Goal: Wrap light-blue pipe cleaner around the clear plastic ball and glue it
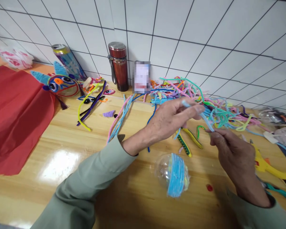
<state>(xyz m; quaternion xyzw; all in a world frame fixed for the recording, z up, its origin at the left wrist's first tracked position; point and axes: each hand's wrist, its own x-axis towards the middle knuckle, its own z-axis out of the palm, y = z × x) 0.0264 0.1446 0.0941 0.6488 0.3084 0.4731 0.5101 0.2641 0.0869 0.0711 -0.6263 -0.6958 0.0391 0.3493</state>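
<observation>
A light blue pipe cleaner [207, 122] stretches between my hands above the table. My left hand [168, 119] has its thumb and fingers closed round it, and my right hand [235, 156] pinches its lower right end. Below them on the table lies a clear plastic ball [162, 170] with a broad band of blue pipe cleaners [176, 175] around its middle. Just beyond the ball, a tool with yellow-and-green handles [184, 144] is partly hidden behind my left hand. A few loose light blue and pink pipe cleaners [121, 119] lie to the left of that hand.
A tangled heap of coloured pipe cleaners [219, 113] runs along the tiled wall. A brown-red flask [119, 68], a phone [142, 78] and a can [69, 62] stand at the back. Red cloth [19, 121] covers the left; a yellow glue gun [267, 167] lies right.
</observation>
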